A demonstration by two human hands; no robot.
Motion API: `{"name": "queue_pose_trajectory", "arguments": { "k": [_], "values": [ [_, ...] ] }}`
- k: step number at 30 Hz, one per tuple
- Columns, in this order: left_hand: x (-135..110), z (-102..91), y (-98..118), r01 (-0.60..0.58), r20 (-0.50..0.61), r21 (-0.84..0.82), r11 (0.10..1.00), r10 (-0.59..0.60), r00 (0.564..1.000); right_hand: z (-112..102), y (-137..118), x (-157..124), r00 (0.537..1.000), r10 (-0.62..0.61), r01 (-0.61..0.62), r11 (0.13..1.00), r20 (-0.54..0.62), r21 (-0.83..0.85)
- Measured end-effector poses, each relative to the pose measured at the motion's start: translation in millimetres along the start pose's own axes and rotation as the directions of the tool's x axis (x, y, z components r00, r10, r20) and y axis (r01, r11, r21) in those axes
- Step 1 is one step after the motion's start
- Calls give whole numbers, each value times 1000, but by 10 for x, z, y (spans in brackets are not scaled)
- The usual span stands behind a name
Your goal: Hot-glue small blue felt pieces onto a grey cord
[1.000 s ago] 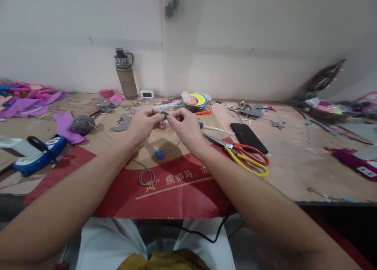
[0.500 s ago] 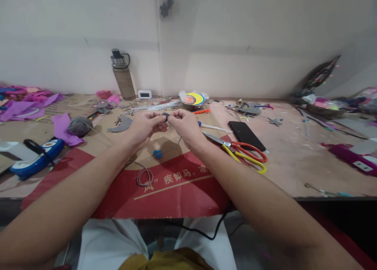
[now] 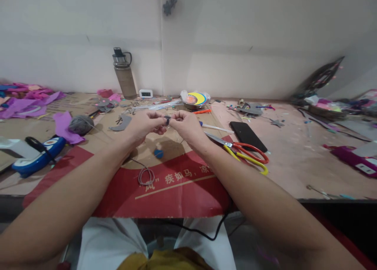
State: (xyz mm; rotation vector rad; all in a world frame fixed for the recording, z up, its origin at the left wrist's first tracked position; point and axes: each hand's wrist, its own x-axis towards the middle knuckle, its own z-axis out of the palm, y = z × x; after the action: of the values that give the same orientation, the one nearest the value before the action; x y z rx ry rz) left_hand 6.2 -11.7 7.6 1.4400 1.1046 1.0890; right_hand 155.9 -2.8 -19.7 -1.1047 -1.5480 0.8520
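My left hand (image 3: pixel 145 125) and my right hand (image 3: pixel 186 125) meet above the brown-and-red cardboard sheet (image 3: pixel 176 191). Both pinch a small dark grey piece (image 3: pixel 167 120) between their fingertips; what it is I cannot make out. A thin grey yarn strand runs down from it to a small loop of yarn (image 3: pixel 146 176) on the red part of the cardboard. A little blue bead (image 3: pixel 158 153) lies on the cardboard just under my hands.
Red-and-yellow scissors (image 3: pixel 244 153) and a black phone (image 3: pixel 247 135) lie right of my hands. A grey yarn ball (image 3: pixel 80 124), purple felt scraps (image 3: pixel 63 127), a blue tool (image 3: pixel 38 156) sit left. A water bottle (image 3: pixel 124 74), small clock (image 3: pixel 146 93) and bowl (image 3: pixel 194 100) stand by the wall.
My hands stay pinched together on the small grey piece, with only slight finger shifts. The view has swayed a little left and back.
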Motion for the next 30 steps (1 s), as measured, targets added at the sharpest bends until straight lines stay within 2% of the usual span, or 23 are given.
{"name": "queue_pose_trajectory", "arguments": {
  "k": [3, 6, 11, 17, 21, 24, 27, 30],
  "values": [
    [-3, 14, -9, -16, -37, 80, 997, 19, 999, 10, -30, -28, 999, -39, 40, 993, 4, -107],
    [25, -7, -51, -45, -66, 71, 996, 49, 997, 16, -57, -48, 996, -92, 89, 983, -9, -162],
    [102, -84, -130, -152, -150, 1, 988, 150, 977, 27, -31, -67, 989, -145, 141, 984, -26, -112],
    [147, -167, -108, -199, -307, -29, 980, 181, 934, 99, -54, -236, 963, -216, 241, 958, 163, -153],
    [143, -226, -38, -166, -315, -216, 962, 92, 944, 155, -50, -325, 934, -247, 303, 932, 259, -202],
    [169, -285, 34, -126, -348, -395, 910, -21, 937, 149, -44, -314, 934, -232, 282, 946, 271, -162],
    [241, -398, 109, -139, -431, -523, 841, -120, 894, 95, -85, -275, 951, -183, 196, 980, 250, -28],
    [339, -598, 144, -222, -536, -540, 812, -128, 835, 24, -166, -259, 962, -127, 94, 985, 242, 145]
  ]
}}
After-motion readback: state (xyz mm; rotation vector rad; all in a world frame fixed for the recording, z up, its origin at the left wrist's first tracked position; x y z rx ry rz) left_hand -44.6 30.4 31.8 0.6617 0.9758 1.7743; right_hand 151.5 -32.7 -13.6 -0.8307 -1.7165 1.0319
